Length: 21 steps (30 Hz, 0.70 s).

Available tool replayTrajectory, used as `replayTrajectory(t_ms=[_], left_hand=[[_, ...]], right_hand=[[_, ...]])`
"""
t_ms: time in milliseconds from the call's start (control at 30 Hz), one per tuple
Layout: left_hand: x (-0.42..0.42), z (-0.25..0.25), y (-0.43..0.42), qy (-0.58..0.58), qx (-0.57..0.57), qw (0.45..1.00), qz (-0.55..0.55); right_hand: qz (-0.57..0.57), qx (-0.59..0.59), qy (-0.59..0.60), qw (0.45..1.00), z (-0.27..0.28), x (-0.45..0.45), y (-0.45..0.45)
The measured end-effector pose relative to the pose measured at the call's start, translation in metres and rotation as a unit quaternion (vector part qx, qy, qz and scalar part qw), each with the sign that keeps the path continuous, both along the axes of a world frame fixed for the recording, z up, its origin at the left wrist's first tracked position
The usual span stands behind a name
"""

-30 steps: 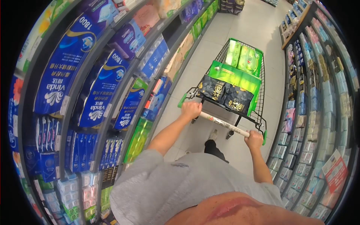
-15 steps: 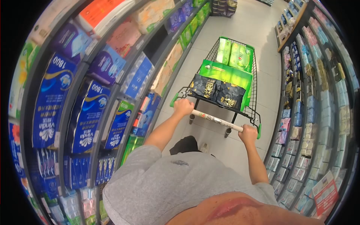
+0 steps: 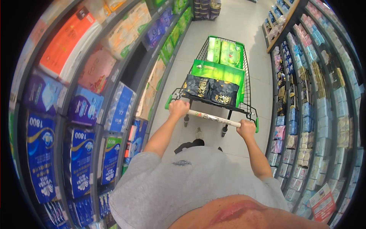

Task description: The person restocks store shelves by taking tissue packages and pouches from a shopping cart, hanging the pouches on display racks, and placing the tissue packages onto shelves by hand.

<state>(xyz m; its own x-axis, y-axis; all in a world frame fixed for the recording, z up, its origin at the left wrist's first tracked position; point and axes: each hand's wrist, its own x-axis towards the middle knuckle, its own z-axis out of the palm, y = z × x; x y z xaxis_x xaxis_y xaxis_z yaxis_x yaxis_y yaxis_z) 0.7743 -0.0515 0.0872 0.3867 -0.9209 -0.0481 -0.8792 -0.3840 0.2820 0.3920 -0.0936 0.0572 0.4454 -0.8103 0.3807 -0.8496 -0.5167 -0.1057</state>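
Observation:
Both of my hands are wrapped round the pale handle (image 3: 213, 118) of a shopping cart (image 3: 249, 82). My left hand (image 3: 179, 108) grips the handle near its left end, and my right hand (image 3: 246, 128) grips it near the right end. Inside the cart, two black packs with gold print lie closest to me, a left black pack (image 3: 195, 86) and a right black pack (image 3: 223, 92). Behind them stands a large green pack (image 3: 217, 72). Farther forward are a narrow green-and-white pack (image 3: 214, 49) and a wider green pack (image 3: 230, 54).
Shelves on the left hold blue Vinda packs (image 3: 39, 160), an orange-red pack (image 3: 68, 42) and purple packs (image 3: 84, 105). The right shelves carry many small packs (image 3: 305, 147) and a red-and-white sign (image 3: 323, 202). Tiled floor (image 3: 257, 49) runs ahead to stacked goods (image 3: 206, 9).
The cart has moved forward along the aisle with both hands still on its handle. Left-shelf goods have slid back towards me, and my feet have shifted in a step.

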Motion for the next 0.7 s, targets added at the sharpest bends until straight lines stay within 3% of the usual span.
replayTrajectory(t_ms=[333,700], left_hand=[[0.042,-0.017,-0.157,-0.029,-0.026,0.999,-0.021],[0.058,-0.003,-0.306,-0.016,-0.011,1.000,-0.011]], right_hand=[[-0.034,0.042,0.024,0.998,0.002,0.034,-0.145],[-0.012,-0.001,0.014,1.000,-0.004,0.056,-0.304]])
